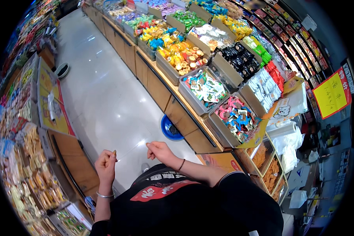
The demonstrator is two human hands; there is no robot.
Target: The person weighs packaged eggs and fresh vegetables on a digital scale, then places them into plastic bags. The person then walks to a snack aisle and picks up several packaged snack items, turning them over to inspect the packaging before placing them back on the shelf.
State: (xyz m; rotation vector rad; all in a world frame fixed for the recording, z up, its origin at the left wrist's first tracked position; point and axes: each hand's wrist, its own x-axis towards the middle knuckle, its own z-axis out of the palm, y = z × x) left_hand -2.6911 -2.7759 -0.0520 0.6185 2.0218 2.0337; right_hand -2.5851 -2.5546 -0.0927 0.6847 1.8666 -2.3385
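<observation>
My left hand (105, 166) is held above the floor in front of my body, its fingers curled and its thumb raised. A silver bangle (105, 195) circles that wrist. My right hand (160, 152) is level with it, a short way to the right, fingers bent inward and thumb near the forefinger. I see nothing held in either hand, and neither touches any goods. A dark band (181, 164) is on the right wrist. Nearest to the right hand is a blue basin (167, 134) on the floor, with something dark in it.
Candy bins (191, 106) line the wooden counter (153, 79) on the right. Packaged snacks (44, 183) fill the left shelves. A tiled aisle floor (106, 97) runs between them, with a dark bowl (62, 70) by the left side. A yellow price sign (332, 94) hangs at right.
</observation>
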